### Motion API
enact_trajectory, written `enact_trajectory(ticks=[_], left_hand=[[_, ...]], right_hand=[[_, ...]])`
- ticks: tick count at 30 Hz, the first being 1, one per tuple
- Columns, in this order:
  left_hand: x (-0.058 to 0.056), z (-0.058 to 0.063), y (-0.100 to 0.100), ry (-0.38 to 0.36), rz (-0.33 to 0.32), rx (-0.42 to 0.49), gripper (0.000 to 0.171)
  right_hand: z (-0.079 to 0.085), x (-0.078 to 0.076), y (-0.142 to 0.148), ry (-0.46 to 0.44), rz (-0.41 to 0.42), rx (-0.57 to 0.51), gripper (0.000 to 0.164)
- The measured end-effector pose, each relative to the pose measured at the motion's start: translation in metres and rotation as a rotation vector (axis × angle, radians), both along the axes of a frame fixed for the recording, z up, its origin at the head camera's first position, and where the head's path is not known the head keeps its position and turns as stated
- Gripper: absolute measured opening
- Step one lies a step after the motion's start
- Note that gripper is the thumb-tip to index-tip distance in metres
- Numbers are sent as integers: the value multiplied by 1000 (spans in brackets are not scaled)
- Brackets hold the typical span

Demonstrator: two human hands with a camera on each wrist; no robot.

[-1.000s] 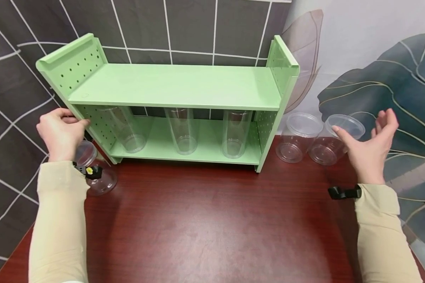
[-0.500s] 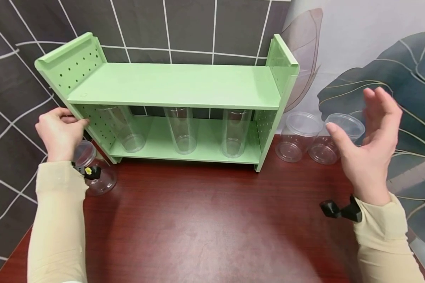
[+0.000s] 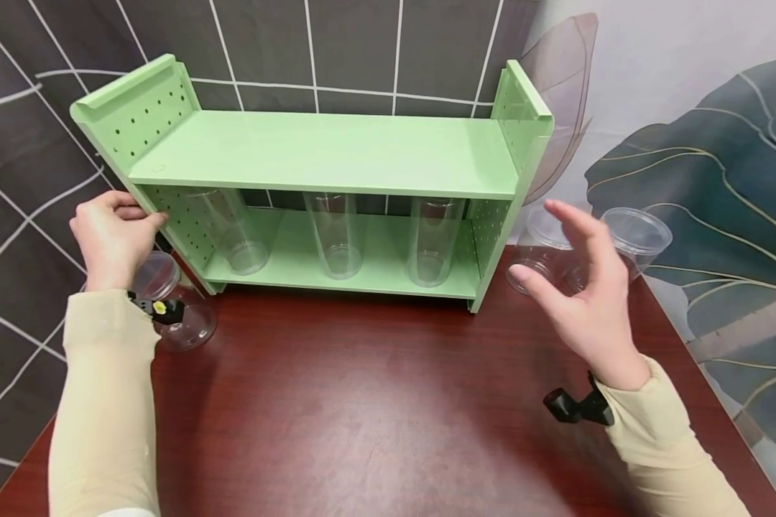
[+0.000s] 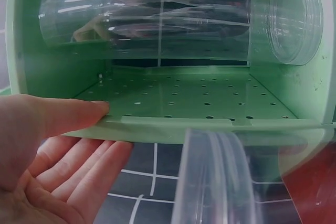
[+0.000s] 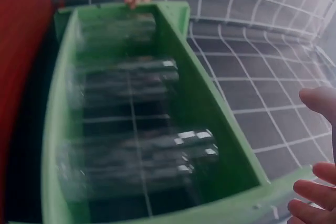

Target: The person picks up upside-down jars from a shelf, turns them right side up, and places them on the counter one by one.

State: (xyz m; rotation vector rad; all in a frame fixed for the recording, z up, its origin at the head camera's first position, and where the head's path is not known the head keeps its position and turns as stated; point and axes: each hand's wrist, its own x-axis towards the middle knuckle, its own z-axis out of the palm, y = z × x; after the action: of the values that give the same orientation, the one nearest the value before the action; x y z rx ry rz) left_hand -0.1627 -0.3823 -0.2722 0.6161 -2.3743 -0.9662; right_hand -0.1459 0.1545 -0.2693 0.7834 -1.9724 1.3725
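Pale green, rectangular, metal-looking 2-tier shelf (image 3: 323,151) stands upright on the dark red wood-look table (image 3: 362,395), near the dark grey wall with white grid lines (image 3: 349,43). Long axis runs left to right across the head view; open front faces the person, perforated end panels at either end.

Left hand (image 3: 116,233) at the left end panel — narrow grip, thumb at the front edge, fingers on the outer side, pinching the panel between.

Right hand (image 3: 595,301) beyond the right end, raised — wide, thumb well apart from the fingers. Overlaps 2 clear round plastic jars (image 3: 640,233) in the head view; contact cannot be told.

Lower tier: 3 clear plastic cylinders (image 3: 336,237) in a row, long axes upright, spaced apart. 1 clear lidded plastic jar (image 3: 190,323) on the table by the left panel, below the left hand.
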Motion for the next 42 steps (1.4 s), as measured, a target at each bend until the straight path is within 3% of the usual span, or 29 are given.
enact_trajectory(ticks=[7,17,23,27,35,42], left_hand=[[-2,1,0,-10,-7,5,27],[-1,-1,0,-41,10,-3,41],[0,-1,0,-26,5,-6,38],[-1,-1,0,-21,-2,6,36],[-1,0,0,-17,-3,5,32],[-1,-1,-1,-21,-4,12,31]], right_hand=[[-15,0,-20,-41,11,110,69],[-75,-21,-37,-280,37,151,83],[-95,-29,-51,-454,53,189,94],[-105,-40,-62,-517,16,161,102],[-121,-71,-82,-555,-13,13,103],[-127,-85,-90,-588,-85,19,94]])
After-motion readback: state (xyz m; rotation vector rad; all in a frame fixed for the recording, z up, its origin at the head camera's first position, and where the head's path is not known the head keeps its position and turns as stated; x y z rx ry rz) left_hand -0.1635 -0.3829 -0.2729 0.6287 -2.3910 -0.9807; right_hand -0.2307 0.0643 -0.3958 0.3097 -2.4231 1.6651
